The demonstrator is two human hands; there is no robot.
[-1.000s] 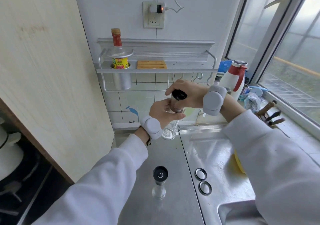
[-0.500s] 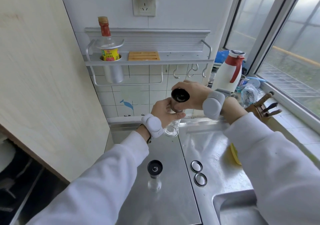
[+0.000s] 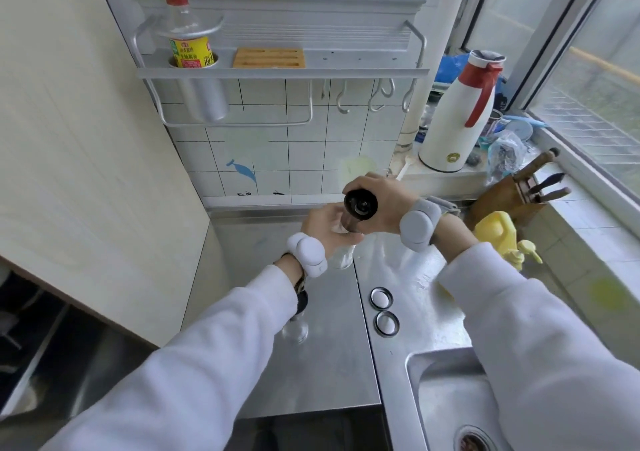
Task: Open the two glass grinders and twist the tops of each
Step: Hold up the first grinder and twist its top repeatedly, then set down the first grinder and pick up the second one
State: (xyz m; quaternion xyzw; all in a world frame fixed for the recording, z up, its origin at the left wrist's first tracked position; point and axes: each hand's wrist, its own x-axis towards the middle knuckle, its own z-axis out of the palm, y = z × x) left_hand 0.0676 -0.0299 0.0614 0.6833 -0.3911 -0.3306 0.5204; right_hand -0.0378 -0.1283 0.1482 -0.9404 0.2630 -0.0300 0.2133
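I see my left hand [image 3: 327, 227] wrapped around the held grinder's [image 3: 356, 220] glass body above the steel counter [image 3: 332, 357], my right hand [image 3: 384, 204] clamped on its black top. The second grinder [image 3: 297, 322] stands behind my left sleeve; a sink [image 3: 446, 402] sits at right.

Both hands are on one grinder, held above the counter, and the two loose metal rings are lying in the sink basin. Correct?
Not quite. In the head view the two metal rings lie on the steel counter behind the sink, not in it. Left hand and right hand do hold one grinder.
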